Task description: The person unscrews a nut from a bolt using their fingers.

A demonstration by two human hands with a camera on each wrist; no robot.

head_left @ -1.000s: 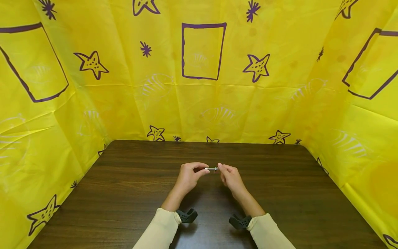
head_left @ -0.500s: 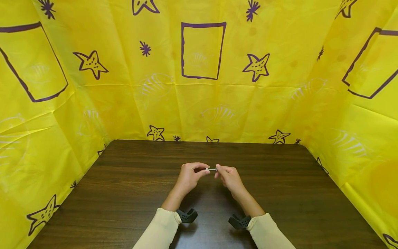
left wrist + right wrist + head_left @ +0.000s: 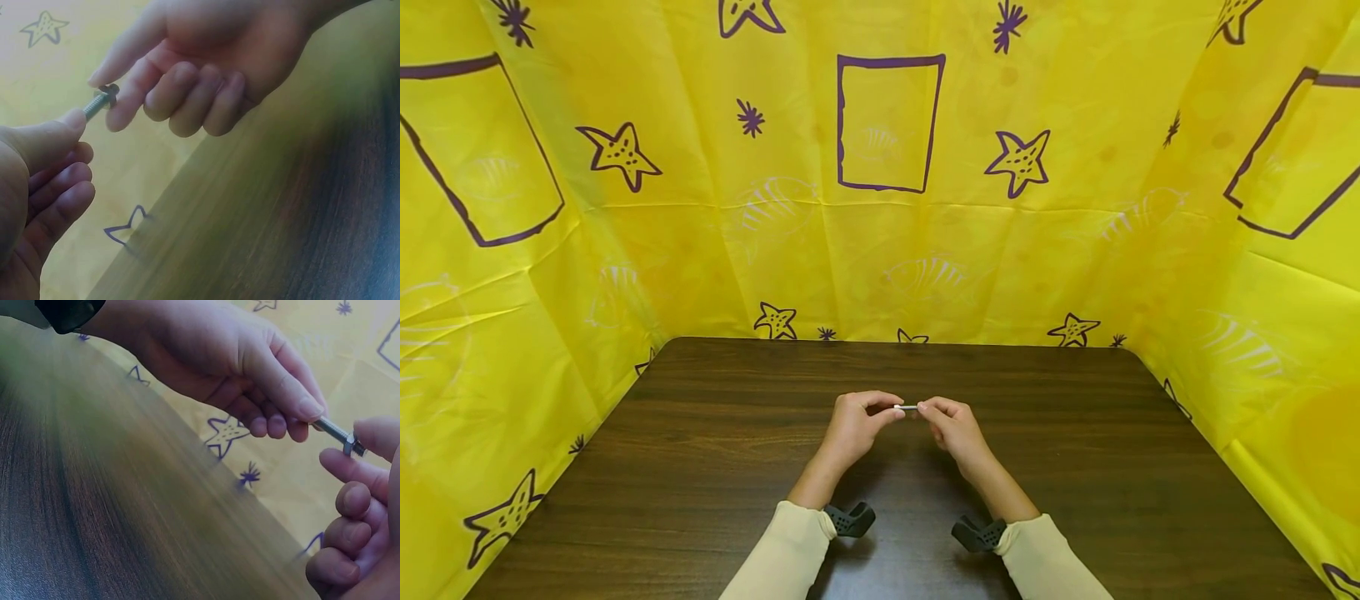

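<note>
A threaded metal bolt [image 3: 909,407] is held level above the table between two hands. My left hand [image 3: 853,423] pinches one end of it between thumb and index finger, which hide that end. Toward the bolt's other end sits a hex nut [image 3: 349,445], with a short dark tip of the bolt past it in the right wrist view. My right hand [image 3: 957,427] has its thumb and index finger on either side of the nut, pinching it. Its other fingers [image 3: 187,94] are curled in toward the palm. In the head view, right fingertips cover the nut.
Below the hands lies a dark wood-grain table [image 3: 737,467] with rounded far corners. Yellow cloth [image 3: 865,250] with purple stars and frames surrounds it at the back and both sides. Dark straps [image 3: 852,521] sit at the cuffs of both pale sleeves.
My right thumb and index finger have shifted slightly left and down round the nut, which showed in the head view a second ago and is now covered. My left hand has stayed put on the bolt.
</note>
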